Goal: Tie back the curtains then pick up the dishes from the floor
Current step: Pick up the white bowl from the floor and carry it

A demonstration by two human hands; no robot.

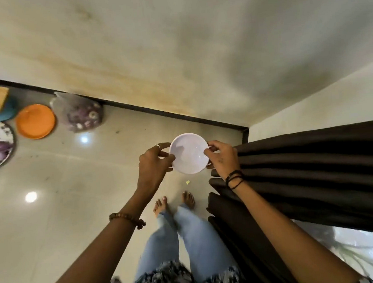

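Glossy tile floor (77, 196), dark curtain (318, 163) at rt; both hands' fingers (166, 159) pinch white bowl (189, 155).

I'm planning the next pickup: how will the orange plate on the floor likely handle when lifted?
The orange plate looks like thin plastic, so probably light and stiff. It lies flat on the glossy floor, so fingers may slide it before getting under its low rim. Likely not fragile.
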